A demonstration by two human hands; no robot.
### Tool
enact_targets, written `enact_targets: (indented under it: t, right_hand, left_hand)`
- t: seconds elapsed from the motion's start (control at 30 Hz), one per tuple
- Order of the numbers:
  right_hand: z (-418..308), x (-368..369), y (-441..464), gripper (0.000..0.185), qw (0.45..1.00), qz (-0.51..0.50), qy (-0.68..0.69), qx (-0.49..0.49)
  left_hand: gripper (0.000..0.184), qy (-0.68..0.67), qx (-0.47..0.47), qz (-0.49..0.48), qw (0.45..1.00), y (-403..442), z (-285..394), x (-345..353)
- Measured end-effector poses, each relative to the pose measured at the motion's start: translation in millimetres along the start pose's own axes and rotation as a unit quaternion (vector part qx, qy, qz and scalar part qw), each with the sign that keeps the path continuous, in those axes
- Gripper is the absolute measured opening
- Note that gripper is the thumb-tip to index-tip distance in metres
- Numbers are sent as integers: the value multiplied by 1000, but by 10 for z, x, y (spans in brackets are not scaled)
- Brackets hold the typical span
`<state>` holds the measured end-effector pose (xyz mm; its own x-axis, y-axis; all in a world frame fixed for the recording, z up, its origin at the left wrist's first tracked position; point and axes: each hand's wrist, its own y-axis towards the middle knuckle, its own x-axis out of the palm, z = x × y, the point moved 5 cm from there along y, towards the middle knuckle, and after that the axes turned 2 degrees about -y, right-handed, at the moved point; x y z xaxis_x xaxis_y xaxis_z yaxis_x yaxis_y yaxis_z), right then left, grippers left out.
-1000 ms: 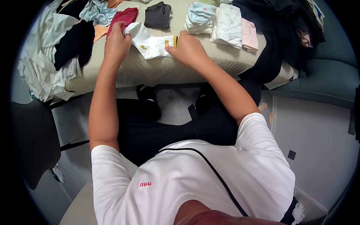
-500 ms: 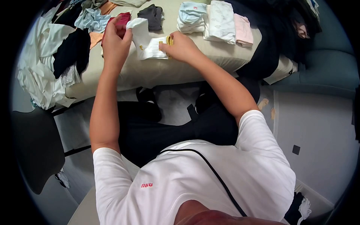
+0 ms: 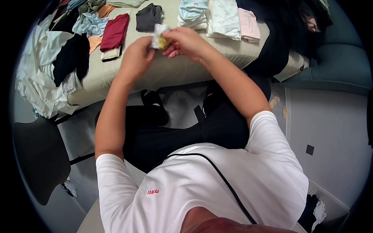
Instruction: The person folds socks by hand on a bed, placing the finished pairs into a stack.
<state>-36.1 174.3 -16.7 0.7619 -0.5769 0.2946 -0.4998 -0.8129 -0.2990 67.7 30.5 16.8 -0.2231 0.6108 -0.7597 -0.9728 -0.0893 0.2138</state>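
A white sock with a yellow part [image 3: 160, 35] is bunched up between my two hands, above the front edge of the bed-like surface. My left hand [image 3: 139, 56] is closed on its left side. From the right, my right hand [image 3: 183, 42] pinches the yellow part with thumb and index finger, the other fingers curled below. Behind the sock lies a folded dark grey cloth [image 3: 149, 18]. A folded red cloth [image 3: 115, 32] rests on a cream one, left of my hands.
Loose white [image 3: 35, 77] and black clothes [image 3: 71, 58] heap at the left. Folded light blue [image 3: 192, 11], white patterned [image 3: 224, 19] and pink [image 3: 249, 25] clothes sit at the back right. A dark chair [image 3: 40, 159] stands at left, a blue-green sofa [image 3: 342, 66] at right.
The sock was stretched out between my hands and is now bunched up small. My left hand has moved right and down, uncovering the red cloth.
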Motion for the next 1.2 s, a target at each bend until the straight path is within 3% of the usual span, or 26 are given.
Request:
enact_targets:
  t: [0.03, 0.1, 0.13, 0.17, 0.23, 0.37, 0.43, 0.5, 0.57, 0.6, 0.67, 0.8, 0.9, 1.03, 1.1, 1.2]
  right_hand:
    - [-2, -1, 5, 46, 1000, 1, 1, -1]
    - [-137, -65, 8, 59, 973, 114, -167, -114]
    - [-153, -98, 80, 81, 917, 147, -314, -199]
    - [-42, -163, 128, 81, 917, 146, -314, -198]
    - [31, -136, 146, 99, 880, 148, -419, -167]
    - [121, -93, 242, 100, 882, 125, -430, -146]
    - [71, -28, 203, 94, 876, 97, -442, -169]
    - [-8, 39, 169, 88, 868, 66, -453, -193]
    - [-15, 52, 164, 71, 908, 17, -406, -106]
    - [1, 60, 168, 71, 907, 17, -407, -107]
    - [-13, 7, 153, 56, 952, 72, -260, -142]
    - [-120, -14, 90, 50, 978, 35, -157, -134]
    - [-262, -102, 2, 50, 960, 61, -239, -135]
    - [-497, -403, 58, 54, 960, 111, -169, -191]
    - [-767, -621, -26, 57, 886, 216, -274, -304]
    - [-1274, -713, -75, 52, 847, 218, -361, -324]
  left_hand:
    - [36, -36, -123, -2, 992, 3, -101, -30]
    - [30, -112, -132, -38, 984, 53, -409, -48]
    - [30, -278, -169, -65, 944, 36, -465, -9]
    - [30, -435, -202, -89, 873, 6, -496, 45]
    - [34, -427, -245, -113, 863, -47, -575, 91]
    - [40, -392, -229, -139, 880, -58, -601, 157]
    - [42, -355, -164, -147, 908, -45, -480, 51]
    - [44, -371, -167, -166, 898, -40, -477, -13]
    - [46, -387, -169, -181, 888, -38, -509, -69]
    - [49, -399, -196, -148, 883, -20, -511, -131]
    - [54, -407, -227, -87, 881, -31, -476, -215]
    - [45, -496, -267, -134, 816, -61, -501, -81]
    - [40, -538, -281, -132, 783, 27, -482, -19]
    - [35, -556, -259, -103, 784, 197, -241, 115]
    - [31, -602, -230, -71, 761, 380, -94, 172]
    - [27, -619, -196, -40, 759, 745, 62, 272]
